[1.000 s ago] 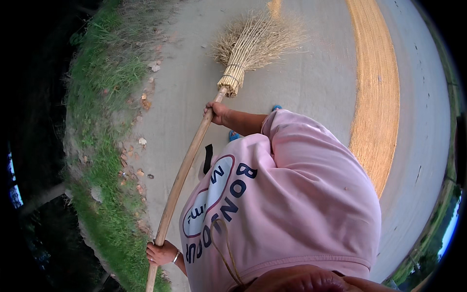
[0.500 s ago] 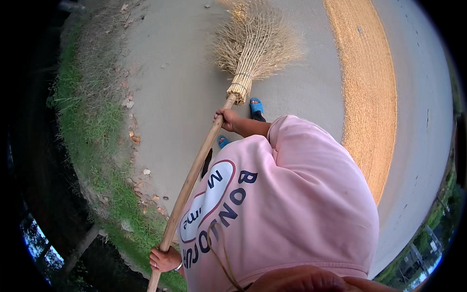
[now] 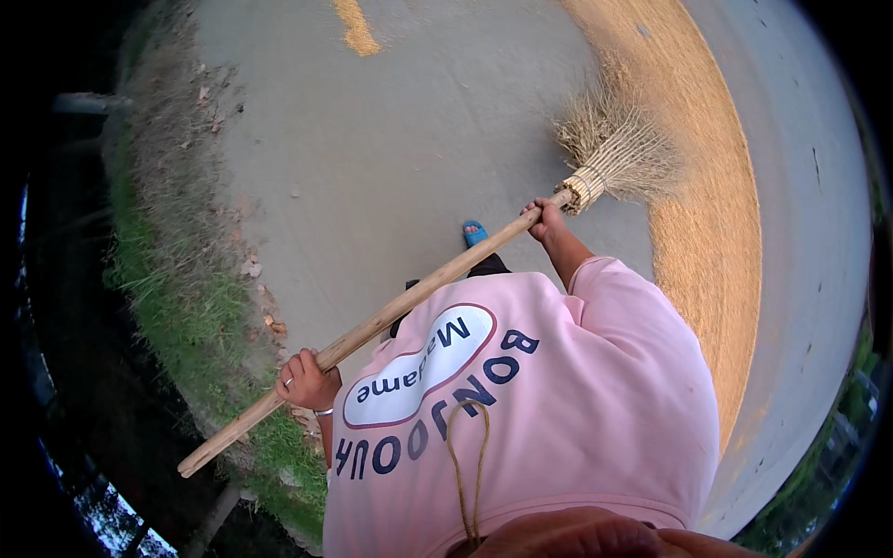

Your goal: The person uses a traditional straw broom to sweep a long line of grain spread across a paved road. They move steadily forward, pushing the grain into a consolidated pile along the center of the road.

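Note:
A twig broom [image 3: 621, 156] with a long wooden handle runs slantwise across my front. My right hand [image 3: 547, 221] is closed round the handle just below the bound bundle of twigs. Farther down, my left hand [image 3: 309, 379] grips the same handle, leaving its bare end sticking out at the lower left. The twigs fan out over the near edge of a long strip of golden grain [image 3: 702, 186] on the right. A smaller patch of grain [image 3: 355, 28] lies on the pavement at the top.
Grey pavement [image 3: 372, 158] spreads under me. Along the left runs a verge of green grass [image 3: 181, 288] with dry leaves and dead stems. One foot in a blue slipper [image 3: 474, 232] shows beyond my pink shirt. More pavement [image 3: 791, 186] borders the grain strip on the right.
The broom head has swung right, from the top middle to the grain strip. Both hands have kept their grip; the right moved rightward, and the left rose, uncovering the handle's end.

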Motion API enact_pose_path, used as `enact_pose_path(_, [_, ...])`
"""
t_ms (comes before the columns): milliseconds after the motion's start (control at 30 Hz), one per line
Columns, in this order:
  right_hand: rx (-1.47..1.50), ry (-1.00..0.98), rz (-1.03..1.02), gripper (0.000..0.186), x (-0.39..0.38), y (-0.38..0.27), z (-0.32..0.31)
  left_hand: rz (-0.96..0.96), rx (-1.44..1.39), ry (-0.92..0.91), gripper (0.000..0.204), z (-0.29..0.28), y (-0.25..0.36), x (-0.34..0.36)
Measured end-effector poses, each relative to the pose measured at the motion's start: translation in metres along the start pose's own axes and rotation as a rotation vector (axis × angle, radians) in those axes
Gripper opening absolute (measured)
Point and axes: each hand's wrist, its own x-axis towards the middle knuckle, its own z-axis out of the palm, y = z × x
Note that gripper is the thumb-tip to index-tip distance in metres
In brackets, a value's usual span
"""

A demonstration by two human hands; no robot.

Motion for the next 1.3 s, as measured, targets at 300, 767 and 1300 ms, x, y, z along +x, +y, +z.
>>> enact_pose_path(300, [-0.056, 0.106, 0.052, 0.008, -0.046, 0.054, -0.030, -0.110, -0.203, -0.063, 0.016, 0.064, -0.058, -0.018])
enact_pose_path(767, [-0.507, -0.068, 0.025, 0.012, -0.030, 0.167, 0.093, -0.517, -0.191, -0.231, 0.017, 0.121, -0.145, -0.138])
enact_pose_path(1300, [-0.948, -0.383, 0.546, 0.008, -0.033, 0.458, 0.263, -1.030, 0.569, -0.403, 0.012, -0.051, -0.109, -0.175])
